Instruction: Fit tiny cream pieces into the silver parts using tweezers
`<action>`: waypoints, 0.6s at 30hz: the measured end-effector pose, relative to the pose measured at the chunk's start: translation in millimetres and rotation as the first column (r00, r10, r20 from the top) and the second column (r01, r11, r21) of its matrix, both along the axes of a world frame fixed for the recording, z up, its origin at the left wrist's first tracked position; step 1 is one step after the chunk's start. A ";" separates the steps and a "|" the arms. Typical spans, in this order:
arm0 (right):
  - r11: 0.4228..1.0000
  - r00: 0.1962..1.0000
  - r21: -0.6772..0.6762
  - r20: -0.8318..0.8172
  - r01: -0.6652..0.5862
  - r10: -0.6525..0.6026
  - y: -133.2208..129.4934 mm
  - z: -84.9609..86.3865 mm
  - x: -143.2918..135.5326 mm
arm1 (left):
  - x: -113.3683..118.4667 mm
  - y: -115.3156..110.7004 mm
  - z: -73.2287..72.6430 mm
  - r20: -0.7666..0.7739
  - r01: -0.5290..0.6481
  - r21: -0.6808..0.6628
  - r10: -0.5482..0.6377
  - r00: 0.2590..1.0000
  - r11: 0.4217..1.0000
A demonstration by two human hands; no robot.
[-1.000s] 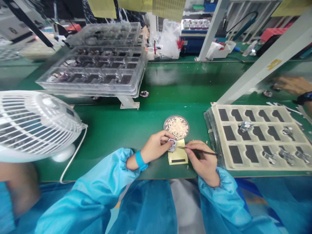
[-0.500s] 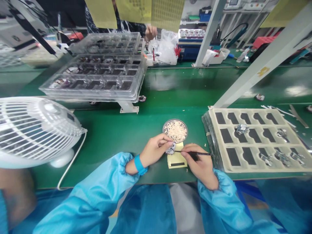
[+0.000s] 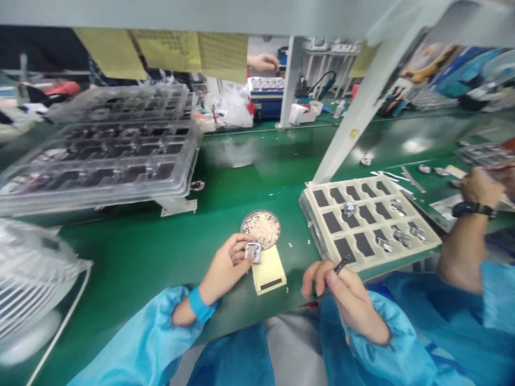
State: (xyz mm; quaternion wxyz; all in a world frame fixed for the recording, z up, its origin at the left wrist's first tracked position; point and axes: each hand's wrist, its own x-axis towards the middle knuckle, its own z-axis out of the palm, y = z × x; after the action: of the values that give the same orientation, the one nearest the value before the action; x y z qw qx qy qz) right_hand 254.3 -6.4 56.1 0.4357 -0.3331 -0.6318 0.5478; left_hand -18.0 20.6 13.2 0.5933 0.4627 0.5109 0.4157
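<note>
Between thumb and fingers, my left hand [image 3: 227, 268] holds a small white-and-metal part [image 3: 253, 252] above the top of a yellow pad [image 3: 270, 271]. A round dish [image 3: 260, 229] full of small pale pieces lies just beyond the part. My right hand [image 3: 341, 287] is off to the right, near the bench edge, its fingers curled around a thin black tool [image 3: 342, 264]. The tool is apart from the part, and most of its length is hidden.
A cream tray [image 3: 354, 236] with several metal parts lies right of the dish. Stacked clear trays [image 3: 156, 187] and a white fan [image 3: 32, 284] are at left. A slanted post [image 3: 341, 134] rises behind the cream tray. Another person's hand [image 3: 480, 187] is at far right.
My right hand has drawn back from the part with the black tool. My left hand still holds the part, now more face-up. The view has swung right, bringing another person's arm into sight.
</note>
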 end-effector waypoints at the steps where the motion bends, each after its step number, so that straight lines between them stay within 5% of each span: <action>1: 0.998 0.997 0.024 0.062 0.050 -0.051 5.0 8.3 10.2 | 0.1 0.5 0.6 0.009 0.004 -0.002 -0.004 1.000 1.000; 3: 0.961 0.931 0.158 0.256 0.227 -0.262 25.5 20.7 33.9 | 0.9 1.0 1.7 0.010 0.011 0.027 -0.011 1.000 1.000; 5: 0.818 0.709 0.382 0.418 0.429 -0.567 55.4 26.3 59.6 | 1.5 0.9 2.6 -0.035 0.022 0.080 -0.020 0.999 0.997; 7: 0.708 0.495 0.560 0.509 0.431 -0.704 86.0 24.9 82.3 | 1.2 0.6 3.0 -0.090 0.046 0.085 -0.038 0.995 0.995; 9: 0.719 0.381 0.605 0.610 0.343 -0.695 109.3 18.8 97.8 | -0.1 0.8 2.3 -0.111 0.067 0.033 -0.063 0.992 0.997; 14: 0.662 0.385 0.698 0.551 0.274 -0.740 122.1 4.4 108.2 | -2.5 2.5 0.7 -0.100 0.057 -0.016 -0.059 0.993 0.998; 18: 0.675 0.471 0.591 0.488 0.442 -0.735 107.7 5.5 102.2 | -0.1 1.2 4.7 -0.094 0.090 -0.019 -0.091 0.991 0.996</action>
State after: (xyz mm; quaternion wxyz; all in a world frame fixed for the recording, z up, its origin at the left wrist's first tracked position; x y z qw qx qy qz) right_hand 356.5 101.3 61.7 0.3852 -0.6208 -0.6805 0.0553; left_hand -18.1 21.8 17.9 0.5901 0.5002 0.5199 0.3623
